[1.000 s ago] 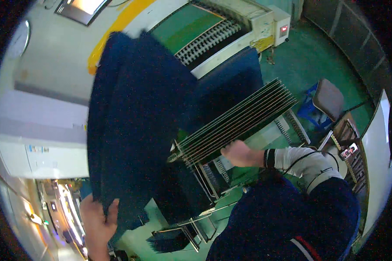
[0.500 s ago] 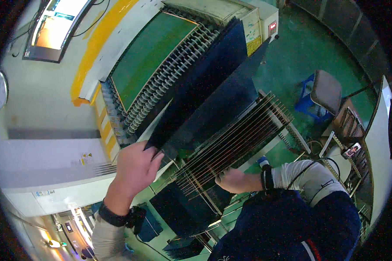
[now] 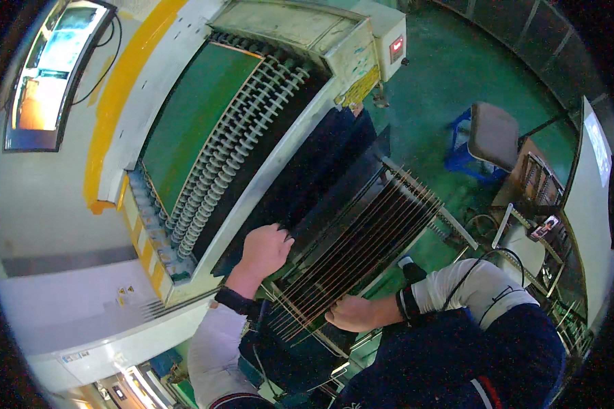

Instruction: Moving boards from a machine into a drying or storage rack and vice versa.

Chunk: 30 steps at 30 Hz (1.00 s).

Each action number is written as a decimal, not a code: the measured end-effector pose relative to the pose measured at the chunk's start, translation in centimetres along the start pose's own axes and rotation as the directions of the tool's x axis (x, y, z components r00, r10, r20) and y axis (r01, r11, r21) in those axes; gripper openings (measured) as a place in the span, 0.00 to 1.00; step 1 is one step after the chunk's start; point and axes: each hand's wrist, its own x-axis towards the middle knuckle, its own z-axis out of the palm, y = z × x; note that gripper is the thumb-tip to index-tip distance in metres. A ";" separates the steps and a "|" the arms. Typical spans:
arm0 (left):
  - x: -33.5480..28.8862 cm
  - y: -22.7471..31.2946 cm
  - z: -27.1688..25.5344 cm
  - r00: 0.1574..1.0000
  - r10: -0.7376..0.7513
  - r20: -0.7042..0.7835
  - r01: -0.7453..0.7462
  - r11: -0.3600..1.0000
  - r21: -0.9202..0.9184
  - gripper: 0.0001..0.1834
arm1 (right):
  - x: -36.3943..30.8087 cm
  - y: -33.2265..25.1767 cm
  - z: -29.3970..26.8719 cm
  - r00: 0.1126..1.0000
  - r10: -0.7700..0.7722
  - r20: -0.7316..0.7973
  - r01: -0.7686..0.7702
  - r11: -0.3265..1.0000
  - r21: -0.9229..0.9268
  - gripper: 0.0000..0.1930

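Observation:
My left hand [image 3: 266, 249] is closed at the near corner of a thin dark panel [image 3: 334, 211], which stands tilted against the far side of a rack of thin copper-coloured rods [image 3: 368, 238]. Behind it another dark blue sheet-like surface [image 3: 300, 177] slopes beside the machine's front edge. My right hand [image 3: 351, 313] is curled at the near ends of the rods; what its fingers pinch is hidden. A green panel [image 3: 194, 116] with a copper-coloured edge lies on the roller conveyor [image 3: 242, 150] beyond my left hand.
The conveyor machine [image 3: 280, 27] has a control box with a red display [image 3: 396, 48]. A screen [image 3: 54, 75] is at the upper left. On the right stand a stool [image 3: 492, 136] with blue legs, a phone [image 3: 544, 227] and a white board [image 3: 597, 204].
The dark panel has come down and right toward the rod rack, with my left hand on it. My view has shifted, uncovering the machine's front edge. My right hand stays at the rods.

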 end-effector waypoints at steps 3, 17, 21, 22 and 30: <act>1.3 -0.8 2.2 0.996 -0.054 0.076 0.054 0.999 0.001 0.12 | 0.1 -0.2 0.2 0.994 0.008 -0.111 -0.010 1.000 -0.023 0.09; 1.6 -3.0 4.8 0.975 -0.191 -0.111 0.196 0.980 0.038 0.08 | 0.1 0.1 -0.4 0.996 -0.028 -0.081 0.033 0.998 0.055 0.08; 0.3 -2.0 1.7 0.932 -0.204 -0.298 0.211 0.977 -0.008 0.06 | -0.3 0.0 -0.6 0.988 -0.054 -0.144 0.052 0.998 -0.020 0.06; -0.4 -1.9 1.1 0.928 -0.200 -0.314 0.205 0.979 -0.015 0.06 | -0.3 -0.1 -0.5 0.988 -0.052 -0.143 0.049 0.999 -0.023 0.06; -9.7 3.7 2.5 0.924 -0.257 -0.284 0.178 0.945 -0.274 0.08 | -1.2 -1.0 -0.6 0.983 -0.012 -0.184 -0.006 0.995 -0.100 0.07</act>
